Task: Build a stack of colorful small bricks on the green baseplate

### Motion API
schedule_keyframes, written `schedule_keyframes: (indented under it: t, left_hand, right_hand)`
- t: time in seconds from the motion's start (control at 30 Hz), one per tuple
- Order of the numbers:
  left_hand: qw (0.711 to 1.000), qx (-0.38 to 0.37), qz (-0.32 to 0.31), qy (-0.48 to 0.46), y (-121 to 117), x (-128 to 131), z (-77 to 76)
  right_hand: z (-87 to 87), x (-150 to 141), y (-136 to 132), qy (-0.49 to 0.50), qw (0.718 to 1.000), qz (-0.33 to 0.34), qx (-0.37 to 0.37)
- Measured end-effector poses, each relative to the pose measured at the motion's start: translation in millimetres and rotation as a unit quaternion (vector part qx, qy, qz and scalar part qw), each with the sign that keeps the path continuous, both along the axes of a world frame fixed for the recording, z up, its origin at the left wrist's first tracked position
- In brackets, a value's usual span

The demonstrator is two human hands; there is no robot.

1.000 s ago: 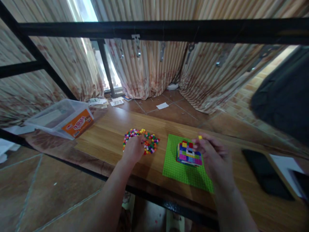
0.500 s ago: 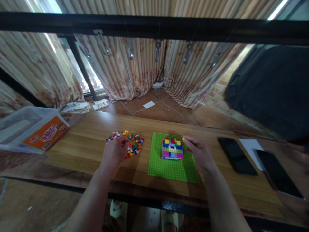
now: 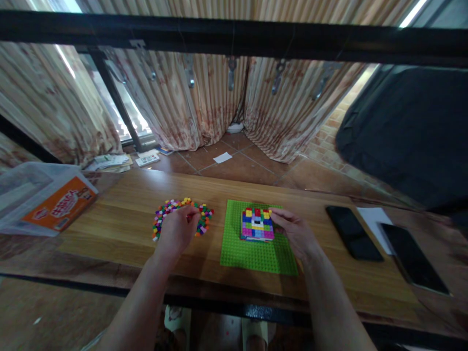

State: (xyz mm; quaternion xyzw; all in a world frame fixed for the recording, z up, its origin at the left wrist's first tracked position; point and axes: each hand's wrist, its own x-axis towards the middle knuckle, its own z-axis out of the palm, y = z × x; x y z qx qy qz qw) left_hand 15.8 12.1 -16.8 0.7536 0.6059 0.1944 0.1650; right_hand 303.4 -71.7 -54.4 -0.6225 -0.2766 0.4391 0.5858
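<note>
A square block of many-coloured toy bricks (image 3: 257, 229) stands on the green baseplate (image 3: 237, 258). At its far right corner my right hand (image 3: 294, 231) pinches a small yellow brick (image 3: 270, 211), right at the top row of red and yellow bricks. I cannot tell whether that brick is pressed down. My left hand (image 3: 178, 226) is closed in a pinch over the pile of loose bricks (image 3: 163, 214), covering its middle. What sits between the left fingertips is too small and hidden to make out.
Two black phones (image 3: 353, 234) lie at the right, one partly over white paper (image 3: 375, 224). A clear plastic box (image 3: 22, 195) with an orange label stands at the left. A dark bar (image 3: 234, 36) crosses above the wooden table (image 3: 120, 214).
My right hand has moved left, bringing the yellow brick from beside the block to its far right corner. The left hand has moved slightly over the pile and stays pinched.
</note>
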Motion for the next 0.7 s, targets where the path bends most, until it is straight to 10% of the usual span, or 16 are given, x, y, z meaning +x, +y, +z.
schedule_keyframes:
  t: [0.7]
  left_hand:
    - [0.947, -0.143, -0.146, -0.246, -50.6, 78.3, -15.9]
  right_hand:
    - [9.1, -6.8, 6.6, 0.037, 0.998, -0.039, -0.017]
